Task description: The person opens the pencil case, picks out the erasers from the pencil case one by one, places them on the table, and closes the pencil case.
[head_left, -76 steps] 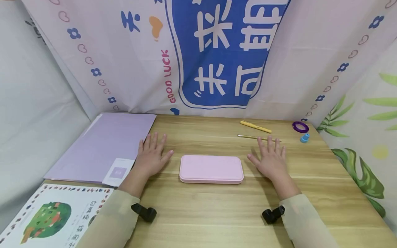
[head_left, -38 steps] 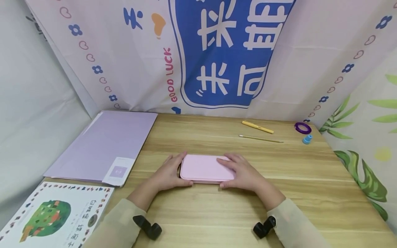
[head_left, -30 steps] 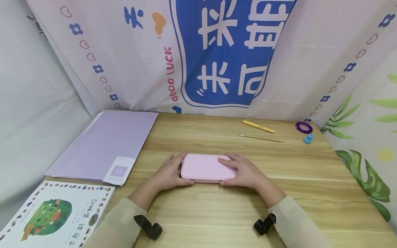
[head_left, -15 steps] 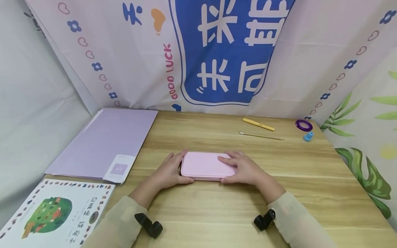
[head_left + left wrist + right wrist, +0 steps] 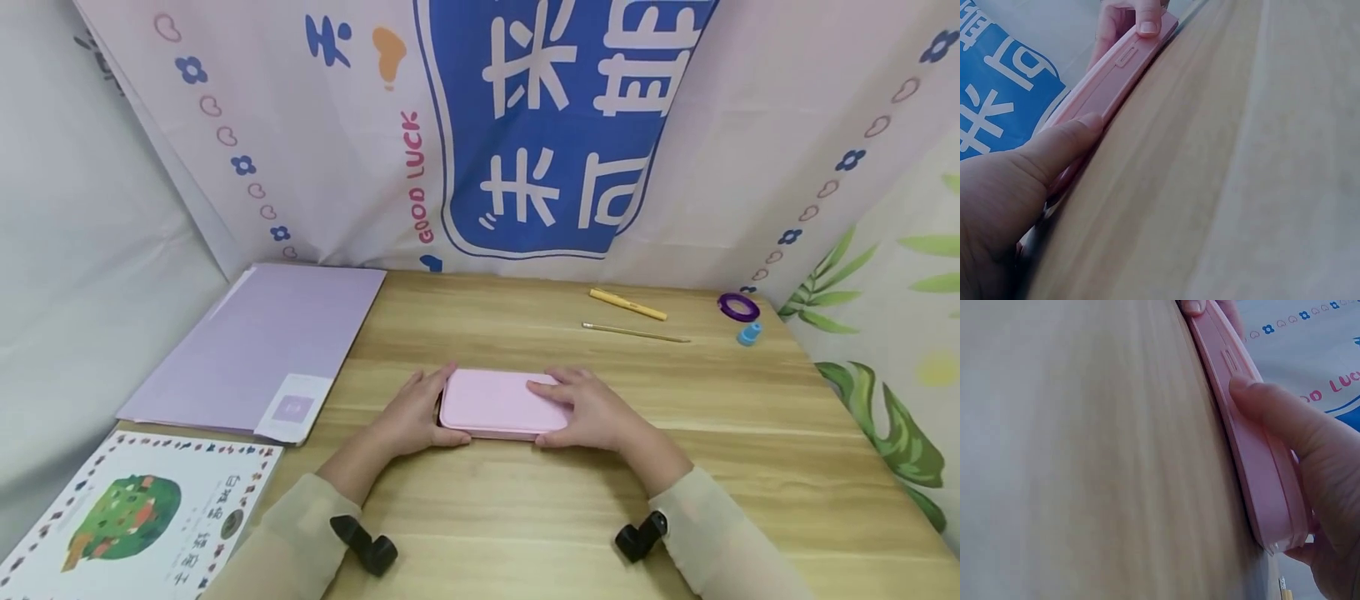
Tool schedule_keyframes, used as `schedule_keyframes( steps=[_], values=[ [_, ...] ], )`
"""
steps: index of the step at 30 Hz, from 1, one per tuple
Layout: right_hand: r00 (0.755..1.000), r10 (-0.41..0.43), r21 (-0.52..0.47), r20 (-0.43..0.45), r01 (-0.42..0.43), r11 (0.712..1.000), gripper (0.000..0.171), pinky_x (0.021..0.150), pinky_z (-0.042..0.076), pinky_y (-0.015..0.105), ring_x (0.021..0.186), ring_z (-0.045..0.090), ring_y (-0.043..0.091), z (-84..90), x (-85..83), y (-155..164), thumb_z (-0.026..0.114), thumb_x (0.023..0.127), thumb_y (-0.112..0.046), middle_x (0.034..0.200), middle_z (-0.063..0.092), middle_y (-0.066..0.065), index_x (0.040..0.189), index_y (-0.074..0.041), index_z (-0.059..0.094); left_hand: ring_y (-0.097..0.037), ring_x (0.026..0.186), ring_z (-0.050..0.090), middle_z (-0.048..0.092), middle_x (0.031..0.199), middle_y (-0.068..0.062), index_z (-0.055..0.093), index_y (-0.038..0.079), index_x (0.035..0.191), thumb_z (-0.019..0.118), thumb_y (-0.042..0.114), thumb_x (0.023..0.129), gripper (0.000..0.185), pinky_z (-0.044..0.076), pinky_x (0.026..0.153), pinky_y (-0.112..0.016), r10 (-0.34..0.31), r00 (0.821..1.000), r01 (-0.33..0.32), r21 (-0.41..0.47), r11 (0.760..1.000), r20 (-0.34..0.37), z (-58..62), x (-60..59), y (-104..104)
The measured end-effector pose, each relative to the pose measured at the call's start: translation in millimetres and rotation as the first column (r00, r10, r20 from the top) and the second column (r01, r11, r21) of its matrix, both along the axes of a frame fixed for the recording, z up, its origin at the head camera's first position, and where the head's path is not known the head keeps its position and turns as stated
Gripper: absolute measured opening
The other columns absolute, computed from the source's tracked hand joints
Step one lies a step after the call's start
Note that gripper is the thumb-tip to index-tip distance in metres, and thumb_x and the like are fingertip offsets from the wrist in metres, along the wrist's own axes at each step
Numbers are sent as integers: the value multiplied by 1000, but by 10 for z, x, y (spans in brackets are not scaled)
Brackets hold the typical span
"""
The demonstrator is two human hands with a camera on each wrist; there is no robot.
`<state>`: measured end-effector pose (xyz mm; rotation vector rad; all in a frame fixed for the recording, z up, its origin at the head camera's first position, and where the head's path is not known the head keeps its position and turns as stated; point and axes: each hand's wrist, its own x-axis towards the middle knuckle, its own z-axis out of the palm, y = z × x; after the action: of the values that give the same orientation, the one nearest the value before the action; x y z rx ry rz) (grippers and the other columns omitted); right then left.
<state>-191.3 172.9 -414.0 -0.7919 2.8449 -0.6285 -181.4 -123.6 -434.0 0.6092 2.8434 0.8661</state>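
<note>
A pink pencil case [image 5: 502, 402] with rounded corners lies flat at the middle of the table, its long side facing me. My left hand [image 5: 414, 417] grips its left end, thumb along the front side and fingers round the end. The right hand [image 5: 592, 412] holds the other end, thumb on the front and a finger over the lid. A small raised clasp [image 5: 1126, 57] shows on the front side between the thumbs in the left wrist view. The lid is closed. Whether the case's underside touches the table is hard to tell.
Farther back lie a yellow pen [image 5: 628, 304], a pencil [image 5: 636, 332], a purple ring [image 5: 738, 307] and a small blue cone-shaped piece [image 5: 750, 334]. At left are a lilac folder [image 5: 262, 342] and a picture book [image 5: 142, 508]. A printed cloth [image 5: 540, 125] hangs behind the table.
Both hands, earlier spread flat on the table either side of the pencil case, have moved inward and taken hold of its ends. Over the last second hands and case have hardly moved.
</note>
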Motion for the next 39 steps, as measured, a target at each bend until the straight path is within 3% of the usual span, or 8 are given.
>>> schedule_keyframes(
  steps=[7, 18, 25, 31, 39],
  values=[
    [997, 61, 15, -41, -60, 998, 79, 119, 21, 62, 141, 35, 47, -24, 14, -176, 77, 71, -61, 153, 43, 16, 141, -32, 54, -35, 140, 41, 43, 150, -23, 27, -4, 151, 87, 45, 69, 113, 14, 124, -54, 10, 1000, -10, 12, 1000, -12, -8, 17, -17],
    [998, 66, 17, 14, -67, 998, 75, 113, 34, 60, 138, 39, 45, 80, -35, -236, 80, 69, -58, 150, 46, 17, 136, -33, 58, -34, 140, 42, 42, 151, -23, 25, -3, 152, 87, 44, 69, 113, 13, 124, -53, 6, 1000, -7, 14, 1000, 4, 11, 14, -17],
    [997, 67, 27, 22, -68, 997, 75, 114, 33, 60, 139, 38, 45, 94, -48, -232, 81, 68, -57, 150, 46, 17, 136, -33, 58, -35, 140, 42, 42, 150, -23, 25, -4, 152, 87, 43, 69, 114, 13, 124, -54, -3, 1000, 3, 24, 1000, -1, 2, 2, -13],
    [995, 98, 66, 23, -99, 993, 82, 117, 25, 61, 143, 32, 44, 67, -25, -177, 79, 72, -55, 155, 38, 16, 144, -32, 49, -34, 140, 42, 44, 150, -21, 26, -1, 153, 88, 44, 68, 114, 12, 125, -52, 19, 1000, -20, 20, 1000, 22, 9, 6, -13],
    [998, 56, 51, -10, -55, 997, 91, 117, 25, 62, 143, 32, 43, -13, -25, 2, 78, 70, -61, 157, 35, 16, 148, -30, 43, -43, 145, 29, 44, 151, -19, 27, 4, 153, 89, 45, 65, 115, 16, 123, -55, 67, 996, -69, 34, 997, 57, 5, 0, 9]
  ],
)
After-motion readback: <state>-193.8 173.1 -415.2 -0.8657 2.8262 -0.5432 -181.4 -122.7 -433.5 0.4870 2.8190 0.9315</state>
